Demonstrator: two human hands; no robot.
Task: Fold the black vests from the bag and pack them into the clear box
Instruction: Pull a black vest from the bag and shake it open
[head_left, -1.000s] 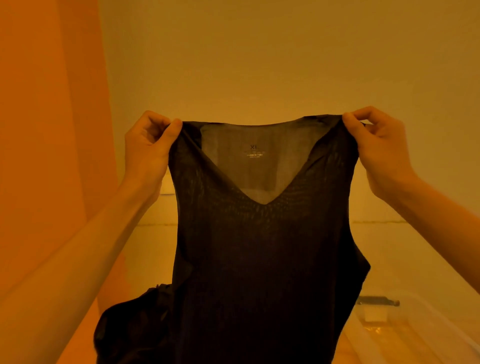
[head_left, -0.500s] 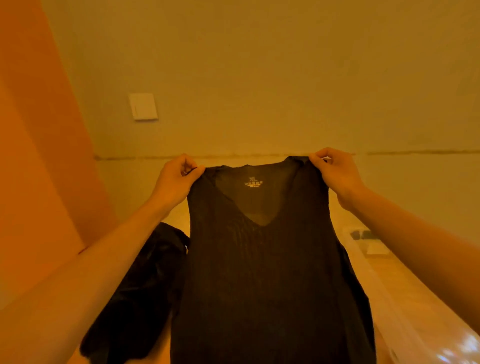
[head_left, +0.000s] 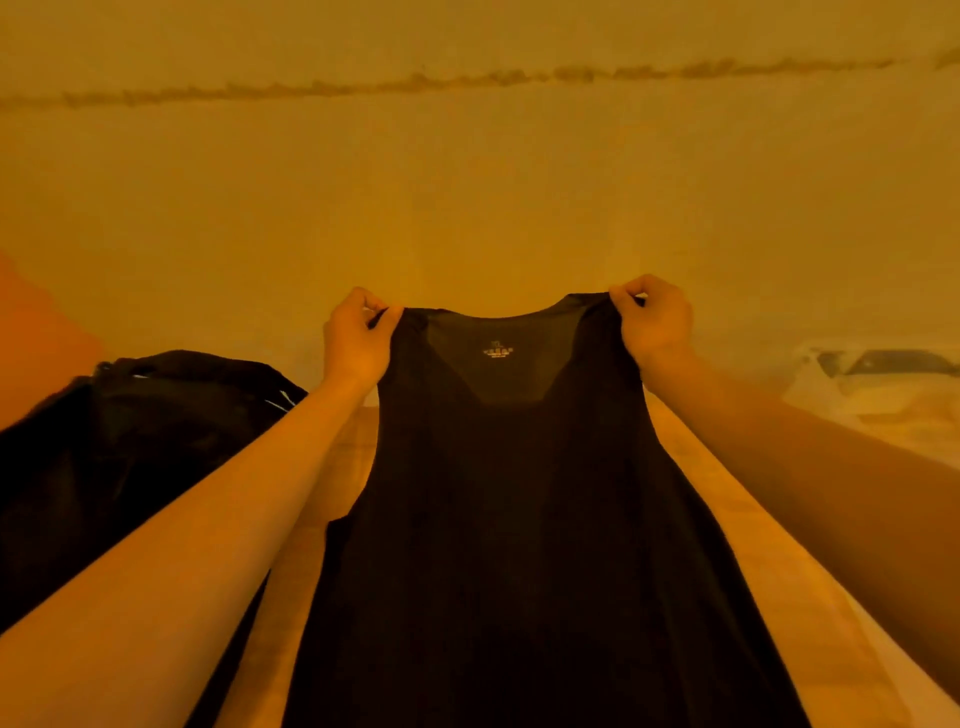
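Bag (head_left: 156, 431) left, box (head_left: 852, 389) right — vest (head_left: 519, 519) between

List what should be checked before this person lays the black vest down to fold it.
1. Left hand pinches one shoulder of the vest: ok.
2. Right hand pinches the other shoulder: ok.
3. Vest hangs spread out, untwisted: ok.
4. Wooden surface beneath free for laying it flat: cannot tell, the vest hides it.
5. Clear box open and ready at the far right: cannot tell, blurred.
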